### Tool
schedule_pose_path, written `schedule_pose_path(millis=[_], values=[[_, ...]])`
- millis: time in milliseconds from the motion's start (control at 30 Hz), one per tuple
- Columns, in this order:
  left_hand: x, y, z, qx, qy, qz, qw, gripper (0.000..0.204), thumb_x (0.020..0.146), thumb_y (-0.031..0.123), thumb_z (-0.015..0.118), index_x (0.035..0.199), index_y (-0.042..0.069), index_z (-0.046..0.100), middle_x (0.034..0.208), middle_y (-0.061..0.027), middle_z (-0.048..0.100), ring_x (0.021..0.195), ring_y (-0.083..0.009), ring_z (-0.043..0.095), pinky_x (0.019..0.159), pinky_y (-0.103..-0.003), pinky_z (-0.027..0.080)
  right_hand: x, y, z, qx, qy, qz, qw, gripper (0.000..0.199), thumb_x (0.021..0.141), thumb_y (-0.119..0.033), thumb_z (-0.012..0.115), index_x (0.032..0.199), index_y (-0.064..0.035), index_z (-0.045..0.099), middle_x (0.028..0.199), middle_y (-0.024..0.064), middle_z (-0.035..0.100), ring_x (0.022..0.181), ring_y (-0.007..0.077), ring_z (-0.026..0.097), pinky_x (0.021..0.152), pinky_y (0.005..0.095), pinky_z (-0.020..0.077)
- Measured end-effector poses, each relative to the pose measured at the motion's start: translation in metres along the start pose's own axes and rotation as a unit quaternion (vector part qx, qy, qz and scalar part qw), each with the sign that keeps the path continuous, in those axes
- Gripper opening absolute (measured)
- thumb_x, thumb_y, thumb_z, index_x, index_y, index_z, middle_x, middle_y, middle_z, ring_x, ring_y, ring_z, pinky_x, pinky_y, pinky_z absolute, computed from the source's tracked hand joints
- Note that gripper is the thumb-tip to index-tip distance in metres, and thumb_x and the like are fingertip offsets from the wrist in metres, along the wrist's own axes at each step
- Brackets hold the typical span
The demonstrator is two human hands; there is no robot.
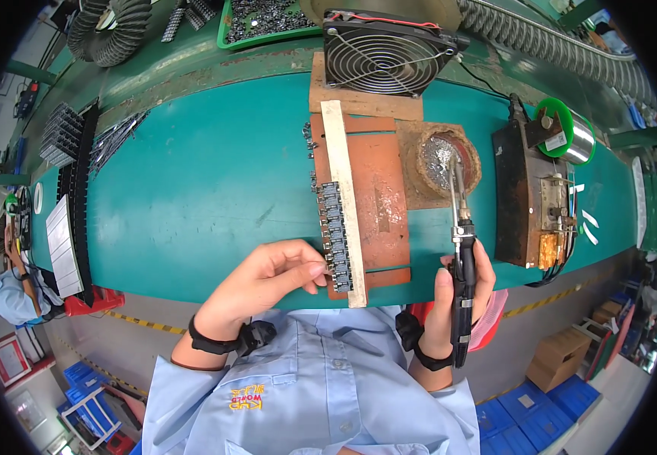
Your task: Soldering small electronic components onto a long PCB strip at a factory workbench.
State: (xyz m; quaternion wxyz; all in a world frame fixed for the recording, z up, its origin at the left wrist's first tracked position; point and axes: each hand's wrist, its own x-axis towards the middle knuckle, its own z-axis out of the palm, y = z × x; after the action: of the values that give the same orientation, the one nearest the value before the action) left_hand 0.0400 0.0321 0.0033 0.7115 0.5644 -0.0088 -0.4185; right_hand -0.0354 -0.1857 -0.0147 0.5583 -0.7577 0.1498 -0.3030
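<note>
My right hand [480, 282] is wrapped round the black handle of a soldering gun [461, 262]. Its metal tip reaches into a round, crusty-rimmed pot [438, 163] with silvery bits of solder inside. My left hand [271, 277] is closed, thumb and forefinger together beside the lower end of a row of small dark electronic components [333, 235]. Whatever those fingers might pinch is too small to make out. The components line the left edge of a pale wooden strip [337, 167], which lies along a reddish-brown board [381, 205].
Behind the board stands a black fan [389, 57]. To the right are a dark soldering unit [522, 197] and a solder wire spool [571, 133]. A green tray of small parts [268, 23] sits at the back. Component strips [63, 136] lie at left, where another person [10, 280] sits.
</note>
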Motion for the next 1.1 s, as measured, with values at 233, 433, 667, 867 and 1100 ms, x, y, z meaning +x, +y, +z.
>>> schedule_pose_path(millis=[233, 433, 667, 867, 1100], values=[[0.006, 0.047, -0.039, 0.276, 0.15, 0.102, 0.944, 0.013, 0.084, 0.006, 0.054, 0.093, -0.002, 0.056, 0.081, -0.0048, 0.059, 0.07, -0.0101, 0.055, 0.065, -0.023, 0.044, -0.002, 0.016, -0.002, 0.006, -0.106, -0.006, 0.994, 0.044, 0.079, 0.0, 0.055, 0.121, 0.0021, 0.039, 0.107, 0.0111, 0.05, 0.086, 0.0147, 0.052, 0.077, 0.0269, 0.0436], [0.056, 0.064, -0.037, 0.53, 0.16, 0.194, 0.81, 0.013, 0.076, 0.004, 0.06, 0.088, 0.002, 0.056, 0.078, -0.0096, 0.057, 0.065, -0.0205, 0.057, 0.059, -0.028, 0.045, -0.003, 0.019, -0.002, -0.016, -0.101, -0.042, 0.994, 0.043, 0.079, -0.001, 0.055, 0.12, 0.0023, 0.039, 0.105, 0.012, 0.05, 0.086, 0.0155, 0.053, 0.077, 0.0278, 0.0443], [0.077, 0.057, -0.033, 0.585, 0.156, 0.233, 0.761, 0.012, 0.074, 0.003, 0.06, 0.084, 0.001, 0.053, 0.08, -0.0118, 0.057, 0.063, -0.0251, 0.057, 0.056, -0.032, 0.045, -0.001, 0.023, 0.002, -0.055, -0.048, -0.123, 0.99, 0.043, 0.072, -0.001, 0.064, 0.111, 0.0044, 0.047, 0.083, 0.0147, 0.056, 0.067, 0.0199, 0.054, 0.061, 0.0282, 0.0447], [0.071, 0.06, -0.037, 0.55, 0.163, 0.211, 0.791, 0.009, 0.077, 0.003, 0.058, 0.083, 0.0, 0.052, 0.077, -0.0115, 0.058, 0.06, -0.0227, 0.057, 0.056, -0.031, 0.046, -0.002, 0.023, 0.003, -0.042, -0.039, -0.12, 0.991, 0.042, 0.072, -0.002, 0.065, 0.11, 0.0046, 0.048, 0.083, 0.0147, 0.056, 0.066, 0.02, 0.053, 0.06, 0.0286, 0.0443], [0.007, 0.057, -0.022, 0.397, 0.182, 0.188, 0.879, 0.009, 0.082, 0.004, 0.054, 0.089, -0.002, 0.053, 0.078, -0.0087, 0.059, 0.063, -0.014, 0.057, 0.059, -0.026, 0.045, -0.004, 0.023, 0.001, -0.044, -0.05, -0.114, 0.991, 0.042, 0.073, -0.002, 0.064, 0.111, 0.0043, 0.047, 0.082, 0.0147, 0.055, 0.066, 0.0196, 0.054, 0.061, 0.0284, 0.0449]])
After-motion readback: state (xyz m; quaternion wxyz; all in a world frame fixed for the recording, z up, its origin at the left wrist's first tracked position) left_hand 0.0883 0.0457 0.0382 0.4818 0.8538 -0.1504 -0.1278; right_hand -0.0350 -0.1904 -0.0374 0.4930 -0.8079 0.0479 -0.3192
